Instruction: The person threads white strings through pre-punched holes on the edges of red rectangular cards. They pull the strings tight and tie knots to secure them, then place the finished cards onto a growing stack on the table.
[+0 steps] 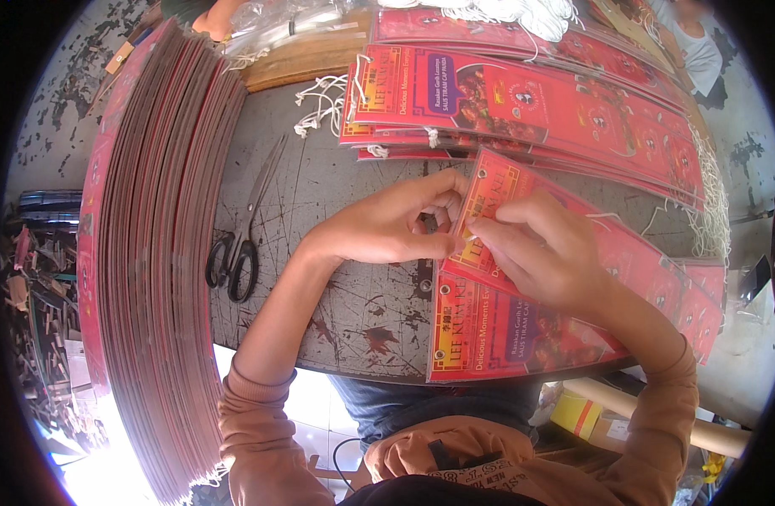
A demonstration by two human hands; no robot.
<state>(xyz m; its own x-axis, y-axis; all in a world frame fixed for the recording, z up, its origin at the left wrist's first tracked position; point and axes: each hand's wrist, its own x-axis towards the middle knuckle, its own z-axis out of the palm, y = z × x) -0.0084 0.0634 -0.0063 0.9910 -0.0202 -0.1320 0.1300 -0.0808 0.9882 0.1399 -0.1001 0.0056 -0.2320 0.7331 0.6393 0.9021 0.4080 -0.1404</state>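
A long red printed sign [491, 179] with metal eyelets lies slanted in front of me. My left hand [396, 221] is closed at its short left edge, thumb near the lower eyelet, other fingers curled partly behind. Over the sign, my right hand [543, 249] pinches a short white string end close to that eyelet. The string's path behind the sign is hidden. Beneath lies another red sign [455, 333] of the same kind, its eyelets showing at the left end. Scissors [240, 244] with black handles rest on the table, left of my left hand.
A tall curved row of stacked signs [151, 253] stands along the left. Farther back are piled red signs [522, 97] with knotted white strings [321, 105]. A bundle of white cord [531, 15] tops them. The scratched grey table [353, 308] ends near my body. Other people are partly visible beyond.
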